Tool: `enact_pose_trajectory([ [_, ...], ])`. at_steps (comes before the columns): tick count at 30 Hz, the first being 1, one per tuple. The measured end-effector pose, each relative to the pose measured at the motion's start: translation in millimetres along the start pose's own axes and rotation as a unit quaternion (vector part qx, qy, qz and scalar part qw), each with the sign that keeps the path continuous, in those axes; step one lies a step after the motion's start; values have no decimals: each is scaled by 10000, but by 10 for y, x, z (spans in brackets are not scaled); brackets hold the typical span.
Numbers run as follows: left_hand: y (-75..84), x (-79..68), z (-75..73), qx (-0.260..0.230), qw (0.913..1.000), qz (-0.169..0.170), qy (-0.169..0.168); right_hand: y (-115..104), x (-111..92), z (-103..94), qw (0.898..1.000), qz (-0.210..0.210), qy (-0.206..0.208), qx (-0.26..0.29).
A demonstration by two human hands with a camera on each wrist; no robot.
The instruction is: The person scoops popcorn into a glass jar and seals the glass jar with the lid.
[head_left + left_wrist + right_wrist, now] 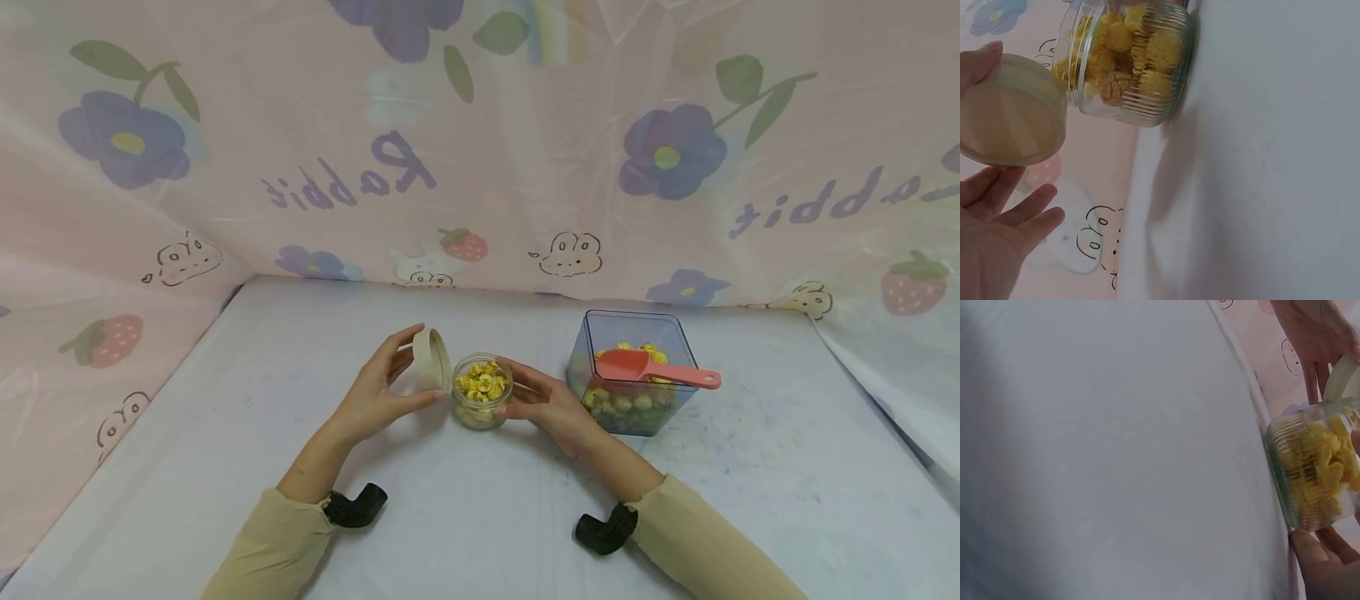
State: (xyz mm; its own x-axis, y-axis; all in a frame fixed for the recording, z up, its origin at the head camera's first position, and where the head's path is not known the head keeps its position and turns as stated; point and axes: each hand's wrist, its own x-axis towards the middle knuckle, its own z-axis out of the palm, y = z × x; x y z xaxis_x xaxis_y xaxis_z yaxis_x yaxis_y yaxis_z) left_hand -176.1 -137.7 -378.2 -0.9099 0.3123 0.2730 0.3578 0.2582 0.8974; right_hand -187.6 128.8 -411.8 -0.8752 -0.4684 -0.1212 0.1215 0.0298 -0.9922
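A clear ribbed glass jar (481, 415) filled with yellow popcorn (482, 382) stands upright and uncovered on the table. My right hand (551, 410) holds the jar's right side between thumb and fingers. Just left of the jar, my left hand (380, 392) pinches a cream-coloured round lid (431, 360) by its edges. The lid is tilted on its side, its hollow inside facing the jar. In the left wrist view the lid (1013, 115) overlaps the jar's mouth, with the popcorn (1122, 56) showing through the glass.
Right of my right hand stands a transparent bluish square container (630, 417) with more popcorn inside. A pink scoop (656, 369) lies across its top, handle over the right rim. A patterned pink sheet (495, 167) rises behind the white table (465, 517).
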Motion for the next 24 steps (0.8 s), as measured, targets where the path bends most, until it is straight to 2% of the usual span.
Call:
enact_pose_trajectory([
  [5, 0, 27, 46, -157, 9998, 90, 27, 2, -3, 0, 10000, -15, -4, 32],
  [13, -4, 45, 96, -636, 9977, -72, -207, 1, -5, 3, 10000, -41, -11, 38],
  [24, -5, 87, 179, -487, 9981, 47, -382, 6, -5, 1, 10000, -27, 14, -30],
])
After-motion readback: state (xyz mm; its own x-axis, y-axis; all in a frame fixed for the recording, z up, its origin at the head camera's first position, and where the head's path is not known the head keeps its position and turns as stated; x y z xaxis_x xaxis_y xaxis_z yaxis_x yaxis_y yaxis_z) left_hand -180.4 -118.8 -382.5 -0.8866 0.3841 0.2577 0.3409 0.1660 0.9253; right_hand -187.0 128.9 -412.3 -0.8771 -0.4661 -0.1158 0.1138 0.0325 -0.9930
